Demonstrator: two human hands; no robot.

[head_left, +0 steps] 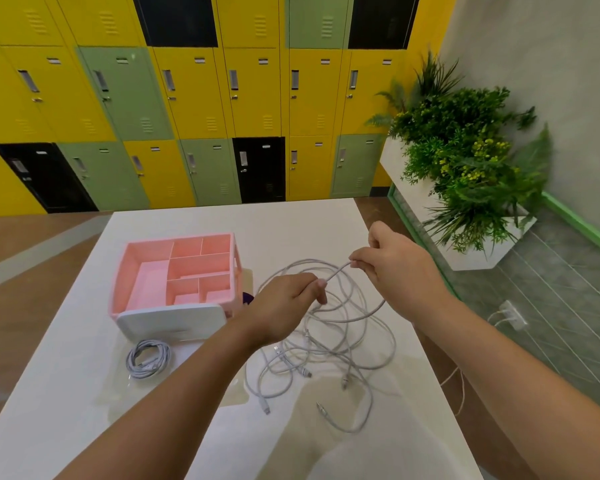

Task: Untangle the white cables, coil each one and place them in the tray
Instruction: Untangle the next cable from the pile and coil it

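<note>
**Left hand (284,303) and right hand (395,268) on one strand**

Both hands are up over the counter (291,223). Each has its fingers curled in, and the fingertips pinch the same short run of white cable (338,270), pulled fairly straight between them. Below them lies the tangle (347,344): loose loops crossing one another on the counter, with several plugs (266,408) trailing toward the near edge. One cable looks done. A neat coil (148,358) sits on the counter just in front of the pink tray (120,271), but not in it, and the tray's compartments look bare. A white box (170,320) stands against the tray's near side.

Handling, as I read it: this is light, limp cord, smooth enough to slide through a pinch. The loops will likely snag where they cross, and the plugs will catch. The best hold is probably near a free plug end, feeding it back through loop by loop. Yanking mid-length would likely tighten the knot.
</note>
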